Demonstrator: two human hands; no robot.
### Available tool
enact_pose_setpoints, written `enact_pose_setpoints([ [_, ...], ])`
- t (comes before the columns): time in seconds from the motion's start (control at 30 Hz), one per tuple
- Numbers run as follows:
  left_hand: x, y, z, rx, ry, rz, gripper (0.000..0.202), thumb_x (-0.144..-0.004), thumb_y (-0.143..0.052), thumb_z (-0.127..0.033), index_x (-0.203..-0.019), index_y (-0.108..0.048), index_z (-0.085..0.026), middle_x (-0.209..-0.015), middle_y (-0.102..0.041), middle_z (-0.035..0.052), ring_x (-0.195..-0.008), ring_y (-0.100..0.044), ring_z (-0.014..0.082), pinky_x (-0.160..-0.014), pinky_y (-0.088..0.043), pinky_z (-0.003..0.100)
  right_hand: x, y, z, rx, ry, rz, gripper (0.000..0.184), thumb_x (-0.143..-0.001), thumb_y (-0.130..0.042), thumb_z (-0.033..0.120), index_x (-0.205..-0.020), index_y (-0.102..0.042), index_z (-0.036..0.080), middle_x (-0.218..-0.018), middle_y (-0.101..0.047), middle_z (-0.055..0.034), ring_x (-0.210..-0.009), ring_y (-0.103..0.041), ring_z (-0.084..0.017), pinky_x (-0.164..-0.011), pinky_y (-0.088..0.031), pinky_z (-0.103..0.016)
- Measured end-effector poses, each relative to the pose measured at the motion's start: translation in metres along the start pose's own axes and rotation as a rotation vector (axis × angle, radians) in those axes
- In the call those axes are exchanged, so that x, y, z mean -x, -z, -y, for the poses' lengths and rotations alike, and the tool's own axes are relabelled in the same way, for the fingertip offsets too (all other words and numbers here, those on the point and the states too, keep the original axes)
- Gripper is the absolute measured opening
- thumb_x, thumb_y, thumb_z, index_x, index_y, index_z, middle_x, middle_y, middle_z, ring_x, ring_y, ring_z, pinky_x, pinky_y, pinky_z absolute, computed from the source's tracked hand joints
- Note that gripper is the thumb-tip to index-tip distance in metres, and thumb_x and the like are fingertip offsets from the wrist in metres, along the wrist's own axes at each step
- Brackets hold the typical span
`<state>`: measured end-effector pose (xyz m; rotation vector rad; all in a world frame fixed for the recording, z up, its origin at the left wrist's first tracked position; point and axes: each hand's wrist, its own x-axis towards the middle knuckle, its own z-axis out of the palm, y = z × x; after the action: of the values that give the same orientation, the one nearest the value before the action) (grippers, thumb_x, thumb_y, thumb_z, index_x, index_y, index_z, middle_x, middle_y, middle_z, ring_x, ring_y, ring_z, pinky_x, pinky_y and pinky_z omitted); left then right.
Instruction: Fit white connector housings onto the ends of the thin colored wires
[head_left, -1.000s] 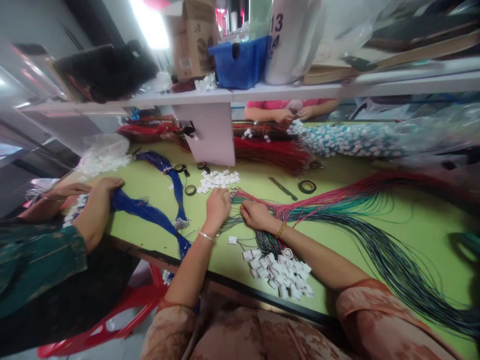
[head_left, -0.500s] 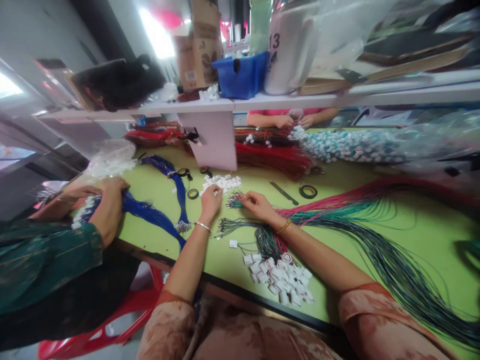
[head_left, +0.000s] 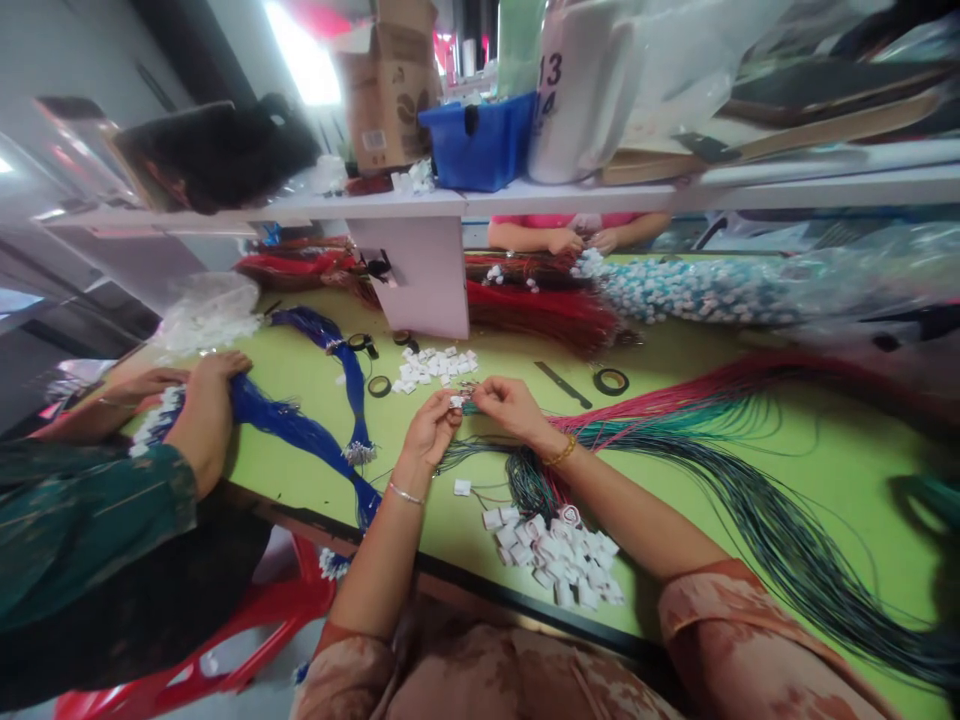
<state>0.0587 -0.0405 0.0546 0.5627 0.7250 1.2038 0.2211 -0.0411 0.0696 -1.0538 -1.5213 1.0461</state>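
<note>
My left hand [head_left: 430, 428] pinches a small white plastic connector housing [head_left: 456, 401] between thumb and fingertips. Close beside it, my right hand [head_left: 508, 405] has its fingers pressed together on thin wire near the metal-tipped ends of a bundle; the exact strand is too small to make out. Under my right wrist run red and green wires [head_left: 660, 408] and a dark wire bundle [head_left: 720, 470]. Loose white housings [head_left: 429, 368] lie just beyond my left hand. Nearer my body is a pile of white housings [head_left: 559, 560] with wires attached.
A co-worker's hand [head_left: 214, 385] at left rests on blue wires [head_left: 292, 425]. Black tape rolls [head_left: 611, 381] and a dark flat blade [head_left: 562, 385] lie on the green table. Above stands a shelf [head_left: 480, 203] with a blue bin [head_left: 480, 145]. Another person's hands [head_left: 570, 241] work behind it.
My left hand has drawn back from the loose housings toward me and now shows a white housing in its fingertips. My right hand has stayed near the wire ends, its fingers closer to my left.
</note>
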Motion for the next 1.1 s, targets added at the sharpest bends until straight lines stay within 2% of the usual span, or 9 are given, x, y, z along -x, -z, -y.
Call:
enact_pose_setpoints([
  [0.27,-0.001,-0.002,0.012,-0.07,-0.062,-0.005,0.023,-0.065,-0.081,-0.024,-0.077,-0.065,-0.011,-0.073,-0.063,0.0019,-0.06,-0.052,0.0057,-0.055,-0.041,0.016,0.006,-0.004,-0.008,0.124,0.027,0.014,0.022,-0.078,-0.053,0.033,-0.063,-0.05,0.017,-0.06,-0.047,0.0036,-0.057,-0.037,-0.009,-0.055,-0.03,-0.022],
  [0.43,0.002,-0.004,0.022,-0.167,-0.114,-0.095,0.033,-0.061,-0.083,-0.035,-0.069,-0.06,-0.012,-0.061,-0.057,-0.0017,-0.053,-0.047,0.0049,-0.051,-0.036,0.017,0.014,-0.007,-0.009,0.417,0.186,0.005,0.015,-0.08,-0.051,0.025,-0.067,-0.052,0.017,-0.061,-0.05,0.0011,-0.056,-0.039,-0.01,-0.056,-0.029,-0.023],
  [0.53,0.003,-0.004,0.025,-0.218,-0.103,-0.141,0.036,-0.06,-0.083,-0.038,-0.067,-0.058,-0.013,-0.056,-0.054,-0.0028,-0.049,-0.044,0.0047,-0.048,-0.033,0.018,0.017,-0.006,-0.011,0.497,0.269,0.042,0.014,-0.082,-0.049,0.022,-0.07,-0.054,0.017,-0.066,-0.054,-0.0014,-0.059,-0.042,-0.012,-0.058,-0.03,-0.024],
  [0.63,0.004,-0.005,0.026,-0.238,-0.133,-0.172,0.039,-0.057,-0.084,-0.04,-0.067,-0.058,-0.013,-0.058,-0.055,-0.0025,-0.05,-0.045,0.0045,-0.048,-0.032,0.018,0.019,-0.006,-0.013,0.473,0.254,0.075,0.015,-0.083,-0.048,0.022,-0.07,-0.054,0.017,-0.064,-0.054,-0.0009,-0.057,-0.043,-0.012,-0.057,-0.03,-0.024],
  [0.8,0.007,-0.006,0.029,-0.324,-0.183,-0.182,0.04,-0.06,-0.082,-0.044,-0.066,-0.059,-0.013,-0.05,-0.051,-0.004,-0.045,-0.042,0.0045,-0.046,-0.031,0.018,0.018,-0.011,-0.018,0.504,0.189,0.04,0.015,-0.08,-0.052,0.022,-0.065,-0.05,0.018,-0.058,-0.05,0.0009,-0.053,-0.039,-0.011,-0.055,-0.028,-0.024],
  [1.0,0.002,0.01,0.016,-0.447,-0.093,-0.213,0.036,-0.06,-0.082,-0.041,-0.065,-0.06,-0.013,-0.048,-0.052,-0.0024,-0.041,-0.04,0.0048,-0.042,-0.026,0.019,-0.001,0.008,-0.025,0.211,0.037,0.164,0.026,-0.087,-0.048,0.035,-0.074,-0.058,0.015,-0.068,-0.057,-0.0003,-0.063,-0.048,-0.012,-0.062,-0.037,-0.023],
  [1.1,0.0,0.014,0.013,-0.443,-0.092,-0.216,0.035,-0.06,-0.081,-0.04,-0.066,-0.06,-0.013,-0.049,-0.052,-0.0024,-0.042,-0.042,0.0048,-0.043,-0.027,0.018,-0.004,0.01,-0.021,0.227,0.072,0.239,0.022,-0.086,-0.051,0.034,-0.078,-0.06,0.015,-0.072,-0.058,-0.0003,-0.066,-0.048,-0.012,-0.063,-0.037,-0.023],
])
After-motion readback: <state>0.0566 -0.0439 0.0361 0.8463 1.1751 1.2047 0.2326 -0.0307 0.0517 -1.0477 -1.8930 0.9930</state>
